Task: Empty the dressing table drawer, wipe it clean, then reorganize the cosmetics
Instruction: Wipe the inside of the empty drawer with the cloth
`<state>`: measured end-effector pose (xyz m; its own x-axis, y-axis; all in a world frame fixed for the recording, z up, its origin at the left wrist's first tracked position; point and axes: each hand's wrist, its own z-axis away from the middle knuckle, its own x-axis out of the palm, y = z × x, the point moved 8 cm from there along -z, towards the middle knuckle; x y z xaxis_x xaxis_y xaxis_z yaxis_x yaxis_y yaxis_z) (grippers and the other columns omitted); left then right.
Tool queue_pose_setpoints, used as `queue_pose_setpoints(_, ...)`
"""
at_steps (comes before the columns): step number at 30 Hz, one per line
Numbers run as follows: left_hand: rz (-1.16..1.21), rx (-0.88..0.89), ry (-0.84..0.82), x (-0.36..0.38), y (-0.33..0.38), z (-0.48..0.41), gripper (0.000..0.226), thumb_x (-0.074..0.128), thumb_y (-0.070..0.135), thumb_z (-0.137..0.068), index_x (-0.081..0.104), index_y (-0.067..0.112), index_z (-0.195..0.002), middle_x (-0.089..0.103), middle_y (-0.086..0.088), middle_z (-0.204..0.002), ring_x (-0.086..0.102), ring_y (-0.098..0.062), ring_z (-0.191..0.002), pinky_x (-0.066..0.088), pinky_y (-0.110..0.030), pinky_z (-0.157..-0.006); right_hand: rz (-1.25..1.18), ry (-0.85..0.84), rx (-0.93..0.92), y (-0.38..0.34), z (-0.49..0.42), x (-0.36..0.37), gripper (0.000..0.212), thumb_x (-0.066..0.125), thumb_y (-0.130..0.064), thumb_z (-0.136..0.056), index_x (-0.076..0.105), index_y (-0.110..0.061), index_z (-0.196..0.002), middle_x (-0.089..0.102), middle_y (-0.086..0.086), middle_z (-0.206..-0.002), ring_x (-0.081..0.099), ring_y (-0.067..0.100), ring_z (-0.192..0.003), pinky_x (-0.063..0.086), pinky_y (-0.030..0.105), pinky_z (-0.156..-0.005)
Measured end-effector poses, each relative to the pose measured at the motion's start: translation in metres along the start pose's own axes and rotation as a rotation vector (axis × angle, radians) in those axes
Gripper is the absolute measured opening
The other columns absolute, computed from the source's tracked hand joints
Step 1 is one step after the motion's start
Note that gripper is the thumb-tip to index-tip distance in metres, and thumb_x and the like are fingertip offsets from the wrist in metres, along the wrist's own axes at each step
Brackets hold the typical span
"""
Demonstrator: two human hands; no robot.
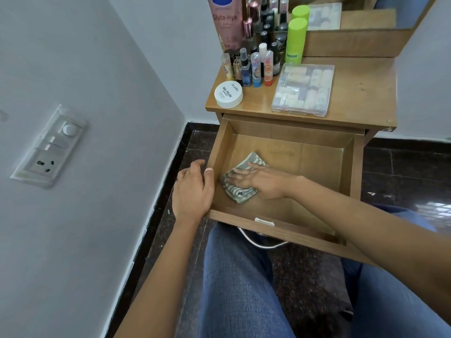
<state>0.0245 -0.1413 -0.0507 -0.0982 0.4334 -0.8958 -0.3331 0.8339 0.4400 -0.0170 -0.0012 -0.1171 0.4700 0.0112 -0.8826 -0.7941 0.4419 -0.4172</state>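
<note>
While the left hand (192, 191) grips the drawer's (305, 172) left wall, the right hand (258, 182) presses the cloth (240, 195) flat-fingered beside that wall: the wiping step. Next, probably sweep rightward; cosmetics (256, 67) stand behind the drawer.

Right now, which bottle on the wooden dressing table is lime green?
The tall lime-green plastic bottle standing farthest right; no other bottle is green.

Two hands (192, 191) (263, 182), one cloth (240, 194), one drawer (292, 135), one white jar (228, 94), one clear box (303, 90).
</note>
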Motion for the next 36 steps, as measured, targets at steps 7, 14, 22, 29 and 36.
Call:
queue_pose_setpoints(7, 0.01, 0.038, 0.017, 0.001, 0.003, 0.001, 0.042, 0.036, 0.035, -0.102, 0.05, 0.015, -0.136, 0.063, -0.005, -0.127, 0.047, -0.025, -0.127, 0.044, -0.045, -0.097, -0.037, -0.165, -0.034, -0.024, -0.018, 0.019, 0.048, 0.051, 0.005, -0.084, 0.055, -0.015, -0.127, 0.03, 0.007, -0.153, 0.008, 0.025, -0.148, 0.003, 0.047, -0.121)
queue_pose_setpoints(14, 0.011, 0.044, 0.005, 0.001, 0.004, 0.0, 0.042, 0.037, 0.034, -0.102, 0.05, 0.014, -0.136, 0.063, -0.005, -0.128, 0.049, -0.025, -0.126, 0.043, -0.047, -0.099, -0.141, -0.292, 0.025, -0.021, -0.025, 0.014, 0.041, 0.049, 0.006, -0.085, 0.063, -0.016, -0.117, 0.054, 0.013, -0.129, 0.032, 0.032, -0.137, 0.033, 0.045, -0.11)
queue_pose_setpoints(22, 0.022, 0.01, -0.003, 0.0, -0.001, 0.001, 0.041, 0.039, 0.033, -0.101, 0.05, 0.016, -0.136, 0.063, -0.005, -0.125, 0.046, -0.024, -0.128, 0.043, -0.044, -0.096, -0.127, -0.353, -0.238, -0.004, 0.002, 0.011, 0.059, 0.053, 0.007, -0.083, 0.054, -0.024, -0.133, 0.045, -0.006, -0.145, 0.028, 0.005, -0.14, -0.014, 0.011, -0.11)
queue_pose_setpoints(29, 0.027, 0.024, 0.016, 0.003, -0.002, 0.001, 0.042, 0.038, 0.035, -0.1, 0.05, 0.017, -0.136, 0.064, -0.006, -0.124, 0.047, -0.025, -0.126, 0.045, -0.046, -0.095, -0.119, -0.298, -0.231, 0.0, 0.018, 0.015, 0.075, 0.043, 0.015, -0.075, 0.047, -0.024, -0.14, 0.037, -0.012, -0.148, 0.019, -0.005, -0.14, -0.002, 0.026, -0.12)
queue_pose_setpoints(36, 0.02, 0.032, 0.022, 0.003, -0.001, 0.001, 0.039, 0.039, 0.032, -0.1, 0.052, 0.016, -0.133, 0.065, -0.006, -0.121, 0.05, -0.025, -0.123, 0.045, -0.046, -0.094, 0.039, -0.184, -0.185, -0.025, -0.028, 0.019, 0.07, 0.041, 0.004, -0.079, 0.043, -0.024, -0.143, 0.037, 0.004, -0.152, 0.022, 0.013, -0.145, -0.004, 0.031, -0.119)
